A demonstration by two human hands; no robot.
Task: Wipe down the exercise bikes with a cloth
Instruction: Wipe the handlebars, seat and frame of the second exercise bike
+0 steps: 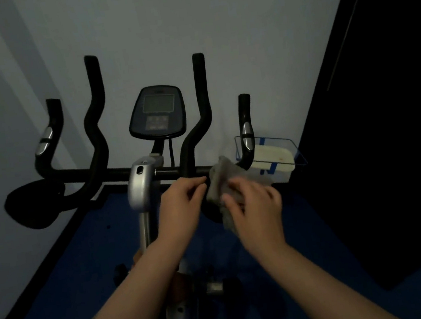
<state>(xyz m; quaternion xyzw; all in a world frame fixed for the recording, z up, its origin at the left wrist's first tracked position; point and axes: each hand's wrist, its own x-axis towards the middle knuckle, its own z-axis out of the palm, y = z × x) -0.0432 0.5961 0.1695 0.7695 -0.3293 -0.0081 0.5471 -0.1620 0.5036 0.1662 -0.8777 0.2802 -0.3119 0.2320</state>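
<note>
An exercise bike with black handlebars [115,173] and a dark console [157,112] stands in front of me against a pale wall. A grey cloth [224,177] is draped over the right part of the crossbar, near the right grip [247,130]. My right hand [256,209] grips the cloth from below and the side. My left hand [183,203] pinches the cloth's left edge beside the bar. A silver stem clamp [142,187] sits at the bar's middle.
A wire basket [291,148] with a white container stands on the floor at the right, behind the bar. The floor is blue. A dark panel or door [385,109] fills the right side. The bike's frame and pedals lie below my forearms.
</note>
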